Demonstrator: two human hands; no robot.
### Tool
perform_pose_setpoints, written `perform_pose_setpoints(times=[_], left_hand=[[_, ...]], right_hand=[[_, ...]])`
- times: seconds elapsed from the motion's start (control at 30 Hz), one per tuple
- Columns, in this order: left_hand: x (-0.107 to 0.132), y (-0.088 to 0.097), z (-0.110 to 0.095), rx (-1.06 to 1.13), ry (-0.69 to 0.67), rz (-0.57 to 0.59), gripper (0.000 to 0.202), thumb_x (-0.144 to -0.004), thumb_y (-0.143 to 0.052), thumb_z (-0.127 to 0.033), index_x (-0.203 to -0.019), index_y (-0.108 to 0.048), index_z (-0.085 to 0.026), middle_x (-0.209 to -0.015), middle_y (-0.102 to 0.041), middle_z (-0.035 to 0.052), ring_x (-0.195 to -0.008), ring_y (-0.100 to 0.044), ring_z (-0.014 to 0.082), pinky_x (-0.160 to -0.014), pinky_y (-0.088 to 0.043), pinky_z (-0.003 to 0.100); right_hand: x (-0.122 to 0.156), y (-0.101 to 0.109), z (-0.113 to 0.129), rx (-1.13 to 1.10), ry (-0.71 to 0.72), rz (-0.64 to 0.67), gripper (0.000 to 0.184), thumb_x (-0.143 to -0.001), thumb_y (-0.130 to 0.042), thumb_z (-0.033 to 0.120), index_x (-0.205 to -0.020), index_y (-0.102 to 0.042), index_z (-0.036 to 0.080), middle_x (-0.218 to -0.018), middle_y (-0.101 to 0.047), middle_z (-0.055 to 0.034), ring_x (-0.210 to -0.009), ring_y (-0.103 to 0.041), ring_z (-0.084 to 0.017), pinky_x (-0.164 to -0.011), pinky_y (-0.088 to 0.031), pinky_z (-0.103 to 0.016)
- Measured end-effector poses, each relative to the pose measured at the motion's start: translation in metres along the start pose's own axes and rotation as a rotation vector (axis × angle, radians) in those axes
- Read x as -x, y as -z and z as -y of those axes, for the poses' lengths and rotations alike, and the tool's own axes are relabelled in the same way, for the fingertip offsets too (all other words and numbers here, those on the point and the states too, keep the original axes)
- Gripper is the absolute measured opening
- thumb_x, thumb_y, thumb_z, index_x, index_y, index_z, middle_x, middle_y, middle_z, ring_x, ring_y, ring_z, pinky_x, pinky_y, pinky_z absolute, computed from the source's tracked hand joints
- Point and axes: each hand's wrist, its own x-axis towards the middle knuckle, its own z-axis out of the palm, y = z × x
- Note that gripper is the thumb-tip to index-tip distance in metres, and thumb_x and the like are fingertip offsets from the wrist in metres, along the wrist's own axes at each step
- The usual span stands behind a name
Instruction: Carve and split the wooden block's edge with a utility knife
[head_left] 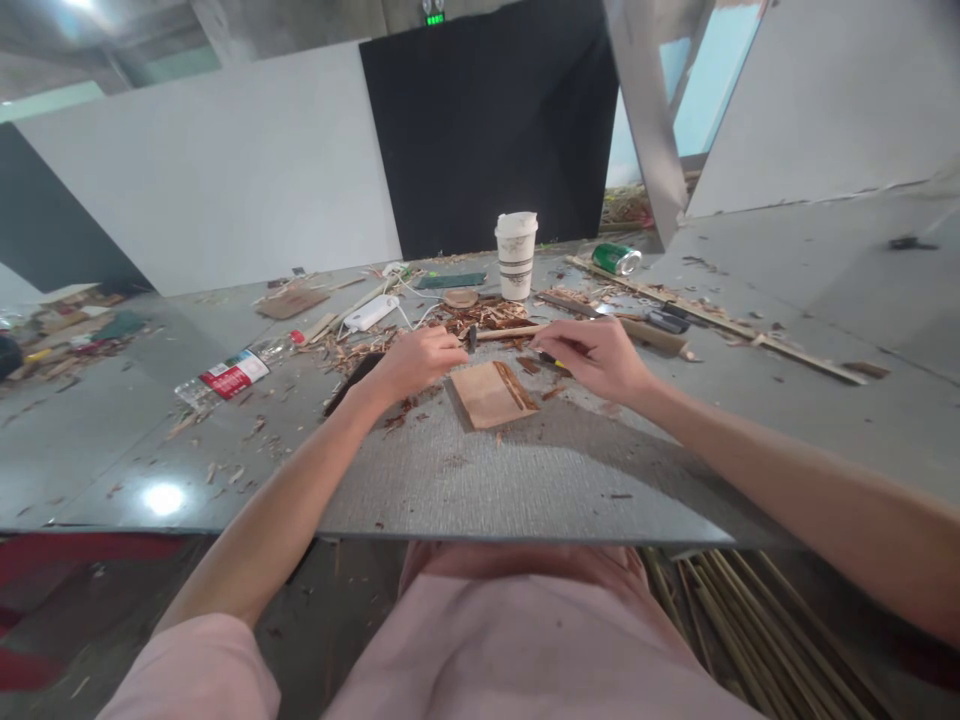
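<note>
My left hand (424,358) is over the table with its fingers curled together; whatever they hold is hidden. Close to its fingertips is the dark head of a small hammer-like tool (510,332), whose wooden handle runs toward my right hand (600,358). The right thumb and fingers are pinched near that handle's end, and I cannot make out what is between them. A small yellow and black piece (553,360) shows under the right hand. Below and between both hands lies a flat, square wooden block (487,395) with a brown, bark-like strip along its right side.
Wood shavings (491,315) spread behind the hands. A white paper cup (516,255) stands at the back, with a green can (616,259) to its right. On the left are a clear bottle (232,376) and a white power bank (372,313). A long wood strip (720,320) lies right.
</note>
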Motion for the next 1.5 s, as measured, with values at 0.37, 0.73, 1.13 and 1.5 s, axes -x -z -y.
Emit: perform_pose_setpoints(times=[0.37,0.73,1.13,1.5], left_hand=[[-0.013,0.012,-0.039,0.097,0.009,-0.181,0.023,-0.11,-0.042,-0.022,-0.108,-0.064,-0.019,-0.1,-0.069,0.009,-0.099,-0.062,0.0226,-0.085,-0.051,0.036],[-0.01,0.0,-0.025,0.174,0.235,-0.336,0.02,-0.108,-0.049,-0.024,-0.098,-0.065,-0.019,-0.092,-0.072,0.0076,-0.089,-0.065,0.0209,-0.081,-0.052,0.037],[-0.018,0.004,-0.043,0.058,-0.074,-0.037,0.03,-0.109,-0.041,-0.02,-0.095,-0.067,-0.015,-0.087,-0.068,0.0093,-0.086,-0.062,0.0228,-0.075,-0.049,0.035],[-0.018,0.018,-0.046,0.12,0.122,-0.434,0.017,-0.108,-0.049,-0.019,-0.099,-0.064,-0.019,-0.088,-0.069,0.0059,-0.086,-0.061,0.0199,-0.08,-0.051,0.035]], right_hand=[[-0.001,-0.005,-0.023,0.273,-0.146,0.112,0.028,-0.098,-0.049,0.028,-0.082,-0.071,0.02,-0.077,-0.071,-0.0056,-0.067,-0.057,-0.018,-0.064,-0.034,-0.032],[0.008,-0.019,0.005,0.214,0.162,0.401,0.032,-0.101,-0.046,0.027,-0.092,-0.076,0.022,-0.069,-0.069,-0.0021,-0.057,-0.048,-0.013,-0.061,-0.028,-0.031],[0.0,-0.005,0.014,0.028,-0.137,-0.134,0.031,-0.103,-0.05,0.036,-0.092,-0.074,0.02,-0.08,-0.072,-0.0053,-0.064,-0.053,-0.017,-0.063,-0.039,-0.031],[0.004,-0.011,-0.004,0.445,-0.096,0.287,0.028,-0.094,-0.045,0.022,-0.082,-0.071,0.02,-0.066,-0.063,-0.0039,-0.056,-0.041,-0.015,-0.058,-0.02,-0.032]])
